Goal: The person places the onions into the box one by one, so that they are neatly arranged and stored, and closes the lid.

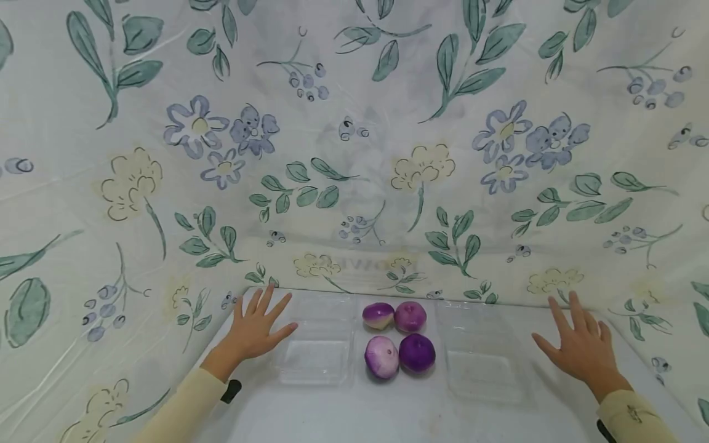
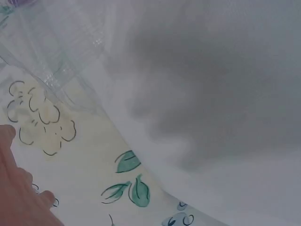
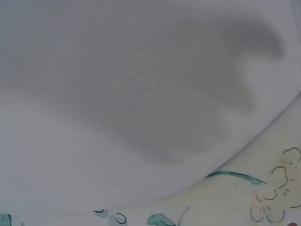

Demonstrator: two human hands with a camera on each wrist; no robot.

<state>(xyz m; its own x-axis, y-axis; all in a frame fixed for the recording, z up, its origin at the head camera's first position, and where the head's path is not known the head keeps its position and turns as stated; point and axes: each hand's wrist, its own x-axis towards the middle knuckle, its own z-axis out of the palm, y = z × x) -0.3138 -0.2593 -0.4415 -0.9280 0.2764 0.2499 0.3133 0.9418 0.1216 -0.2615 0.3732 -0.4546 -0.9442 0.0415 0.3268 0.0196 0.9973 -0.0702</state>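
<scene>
The left hand (image 2: 19, 190) enters at the lower left edge of the left wrist view, partly cut off, its fingers in front of a pale cloth (image 2: 84, 174). The cloth bears a yellow flower (image 2: 44, 117) outlined in dark strokes, green leaves (image 2: 138, 192) and, at the bottom, some bluish berries (image 2: 176, 220). A white table (image 2: 263, 188) fills the right side, a broad, soft-edged shadow (image 2: 202, 80) across it. Toward the upper left, near the table's slanting edge, lies a clear plastic container (image 2: 56, 52); a purple thing (image 2: 18, 2) barely shows in the corner.
</scene>
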